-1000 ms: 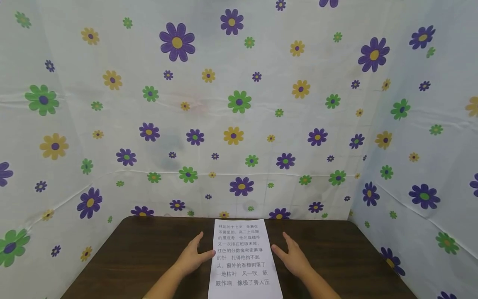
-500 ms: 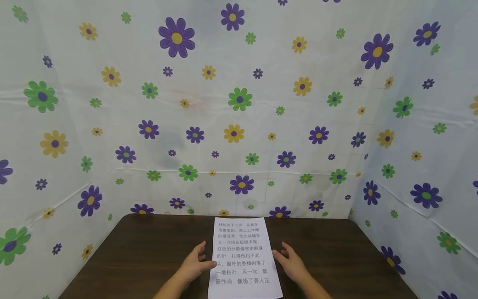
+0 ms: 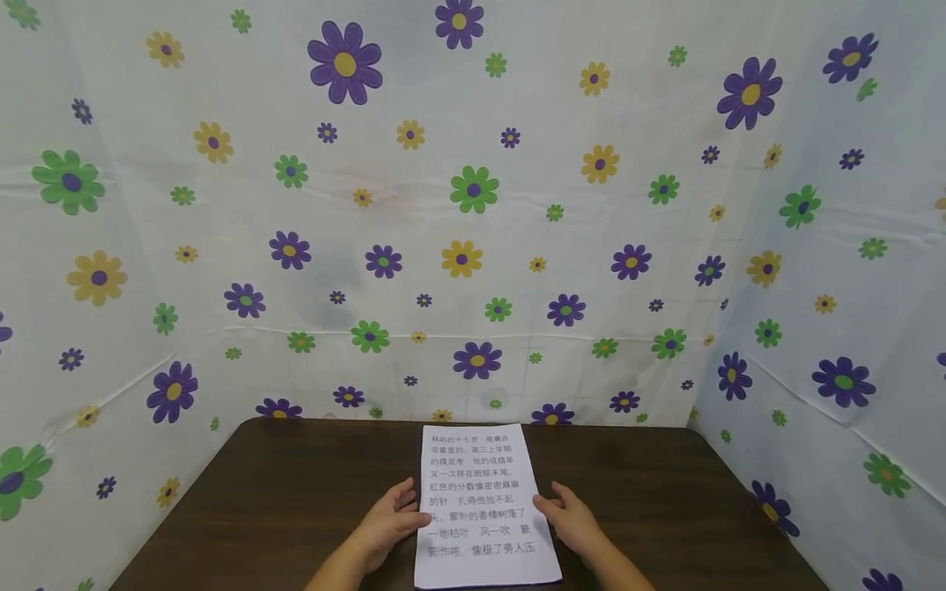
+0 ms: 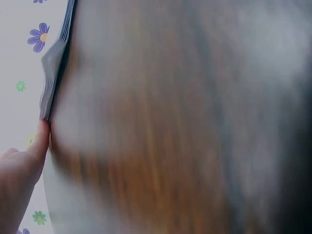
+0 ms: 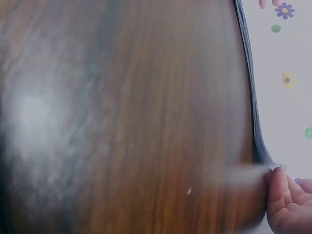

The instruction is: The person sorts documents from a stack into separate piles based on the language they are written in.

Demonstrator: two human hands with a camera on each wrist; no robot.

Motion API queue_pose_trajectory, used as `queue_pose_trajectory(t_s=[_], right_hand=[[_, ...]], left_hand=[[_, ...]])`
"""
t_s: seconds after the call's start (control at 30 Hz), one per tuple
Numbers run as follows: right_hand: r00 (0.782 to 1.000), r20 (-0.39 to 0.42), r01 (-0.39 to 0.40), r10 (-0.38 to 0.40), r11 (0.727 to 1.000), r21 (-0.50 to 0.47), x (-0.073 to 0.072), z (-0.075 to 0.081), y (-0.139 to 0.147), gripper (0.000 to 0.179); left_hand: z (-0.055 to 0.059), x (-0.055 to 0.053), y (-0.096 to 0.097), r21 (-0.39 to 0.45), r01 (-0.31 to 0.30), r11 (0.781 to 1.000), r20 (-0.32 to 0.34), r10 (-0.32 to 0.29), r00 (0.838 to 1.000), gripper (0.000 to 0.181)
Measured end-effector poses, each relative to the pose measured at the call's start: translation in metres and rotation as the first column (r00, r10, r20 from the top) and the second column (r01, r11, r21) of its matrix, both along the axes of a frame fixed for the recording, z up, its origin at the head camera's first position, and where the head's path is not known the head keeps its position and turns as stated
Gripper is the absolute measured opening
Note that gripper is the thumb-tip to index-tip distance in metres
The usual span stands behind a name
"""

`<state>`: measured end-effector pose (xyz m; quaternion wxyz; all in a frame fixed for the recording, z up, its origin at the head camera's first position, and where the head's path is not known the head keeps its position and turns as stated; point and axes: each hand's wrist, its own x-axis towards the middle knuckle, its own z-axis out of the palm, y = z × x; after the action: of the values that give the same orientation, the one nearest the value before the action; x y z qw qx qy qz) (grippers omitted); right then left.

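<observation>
A stack of white paper (image 3: 484,566), its top sheet printed with lines of Chinese characters, is at the middle of the dark wooden table. At its left edge the left hand (image 3: 384,525) grips it, thumb lying over the top sheet. The right hand (image 3: 572,521) holds the opposite edge, its fingers curled beside the paper. In the left wrist view, the thumb (image 4: 41,141) meets the slightly splayed sheet edges (image 4: 54,68). The right wrist view has fingertips (image 5: 279,183) at the stack's bent edge (image 5: 253,97). Fingers under the paper are hidden.
The brown wood-grain table (image 3: 281,476) extends on both sides of the paper. White cloth (image 3: 414,205) with purple, green and yellow flowers hangs behind the table and along both sides.
Both hands have come in from beside the paper to its edges, and their fingers have curled. The stack's near edge has risen slightly in view; the head view has tilted a little downward.
</observation>
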<state>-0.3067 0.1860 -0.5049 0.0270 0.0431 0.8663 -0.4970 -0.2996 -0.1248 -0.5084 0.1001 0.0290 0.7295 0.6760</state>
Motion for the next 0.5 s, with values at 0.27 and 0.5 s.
queue_pose_trajectory(t_s=[0.27,0.5], right_hand=[[0.998,0.041,-0.038,0.042,0.996,-0.081,-0.002,-0.002,-0.002,0.072],[0.999,-0.010,-0.042,0.041,0.993,-0.107,-0.001,-0.011,0.002,0.057]], left_hand=[[-0.009,-0.002,0.001,0.027,0.025,0.999,-0.027,-0.024,0.999,0.082],[-0.012,-0.002,0.005,-0.002,-0.053,0.999,-0.049,0.053,0.997,0.073]])
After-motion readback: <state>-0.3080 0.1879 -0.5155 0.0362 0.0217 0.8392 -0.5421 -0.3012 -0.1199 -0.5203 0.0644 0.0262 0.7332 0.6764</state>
